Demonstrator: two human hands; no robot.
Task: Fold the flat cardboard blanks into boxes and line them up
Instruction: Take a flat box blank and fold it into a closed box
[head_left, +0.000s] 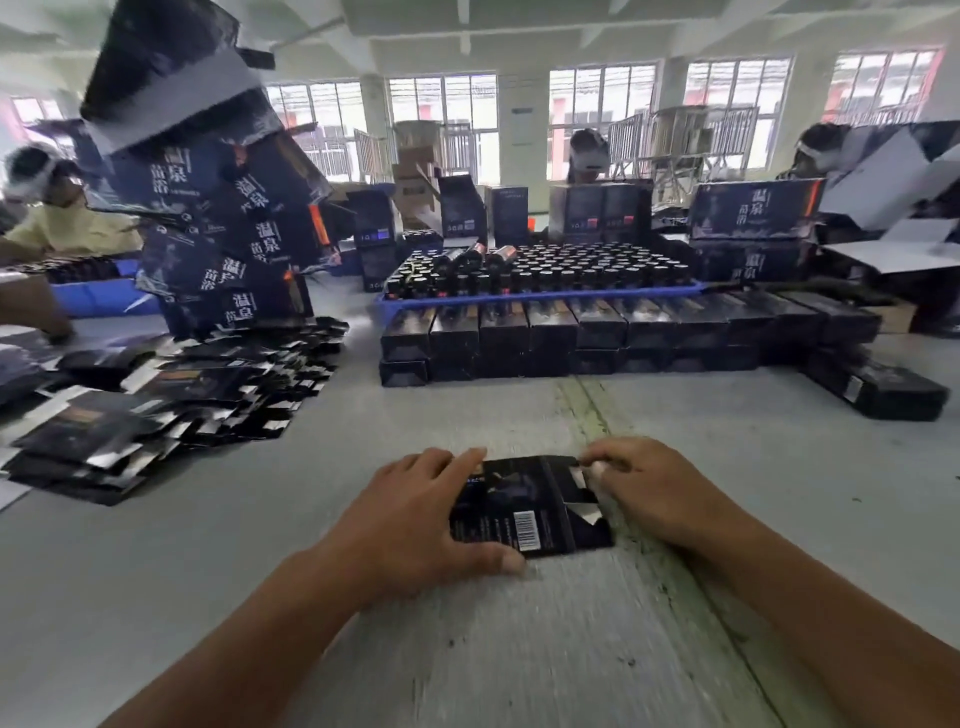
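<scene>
A flat black cardboard blank (524, 506) with a white barcode lies on the grey table in front of me. My left hand (415, 514) lies over its left side, fingers spread on top and thumb along its near edge. My right hand (644, 483) pinches the flap at the blank's right end, where the silver inner side shows. A heap of flat black blanks (171, 395) lies at the left. Folded black boxes (597, 332) stand lined up in stacked rows across the middle of the table.
A blue tray (540, 297) of dark bottles sits on the rows of boxes. A leaning stack of larger dark cartons (218, 208) rises at the left. More boxes (878, 387) lie at the right. Other people work at the far sides.
</scene>
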